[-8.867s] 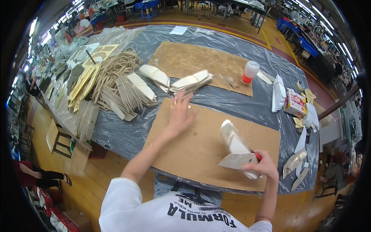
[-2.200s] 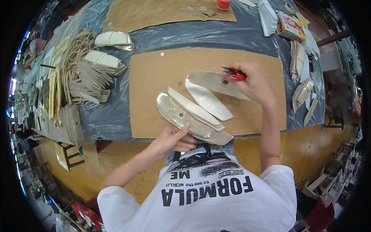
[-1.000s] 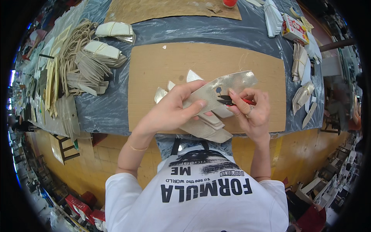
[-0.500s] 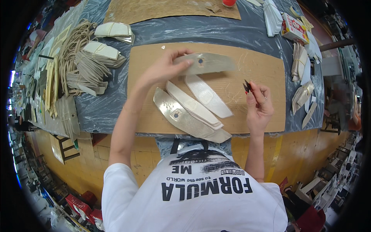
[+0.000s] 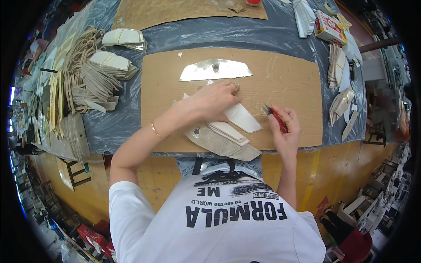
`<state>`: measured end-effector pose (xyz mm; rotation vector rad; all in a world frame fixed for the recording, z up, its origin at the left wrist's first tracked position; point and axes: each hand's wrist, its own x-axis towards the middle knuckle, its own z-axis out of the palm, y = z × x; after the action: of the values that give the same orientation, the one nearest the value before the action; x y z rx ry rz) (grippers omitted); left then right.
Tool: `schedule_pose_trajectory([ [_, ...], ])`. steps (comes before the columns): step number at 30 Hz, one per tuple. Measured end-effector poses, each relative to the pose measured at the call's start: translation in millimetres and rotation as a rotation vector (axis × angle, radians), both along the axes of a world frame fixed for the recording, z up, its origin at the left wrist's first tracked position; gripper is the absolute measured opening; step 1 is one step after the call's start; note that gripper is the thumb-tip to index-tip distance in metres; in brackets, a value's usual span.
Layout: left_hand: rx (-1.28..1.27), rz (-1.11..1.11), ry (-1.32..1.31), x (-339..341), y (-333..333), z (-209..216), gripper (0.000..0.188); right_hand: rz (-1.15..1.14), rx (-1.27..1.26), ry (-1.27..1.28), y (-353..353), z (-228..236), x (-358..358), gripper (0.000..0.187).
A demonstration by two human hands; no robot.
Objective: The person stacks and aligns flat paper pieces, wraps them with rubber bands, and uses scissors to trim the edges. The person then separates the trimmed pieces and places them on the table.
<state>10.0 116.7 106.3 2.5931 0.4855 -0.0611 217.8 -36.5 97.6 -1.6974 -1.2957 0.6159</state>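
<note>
My left hand lies over a loose white curved panel, its fingers curled down around the panel's upper part; the fingertips are hidden. Under and beside that wrist is a small stack of white panels, resting on a shiny silver-beige panel with a small hole. Farther off, a silver curved panel lies flat by itself, a dark hole near its middle. In my right hand, held just right of the panels, are red-handled thread snips, dark blades pointing up and left.
All this rests on a cardboard sheet atop a plastic-covered table. Bundles of panels and beige cords crowd the left side. At the right are a red-and-white box and tied bundles. Thread scraps litter the cardboard.
My left hand has set the silver panel down on the far part of the cardboard and come back to the white panels. The snips have turned and moved slightly left and nearer.
</note>
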Motion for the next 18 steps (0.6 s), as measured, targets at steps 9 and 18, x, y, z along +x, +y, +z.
schedule_pose_trajectory([
  [9, 0.179, -0.087, 0.038, -10.5, 4.5, -13.0, 0.025, -0.004, 0.017, 0.063, -0.5, 1.6, -11.8, 0.026],
  [18, 0.141, -0.212, 0.016, -12.9, 14.0, -15.1, 0.048, -0.071, 0.031, 0.124, 0.4, 8.8, -3.9, 0.027],
])
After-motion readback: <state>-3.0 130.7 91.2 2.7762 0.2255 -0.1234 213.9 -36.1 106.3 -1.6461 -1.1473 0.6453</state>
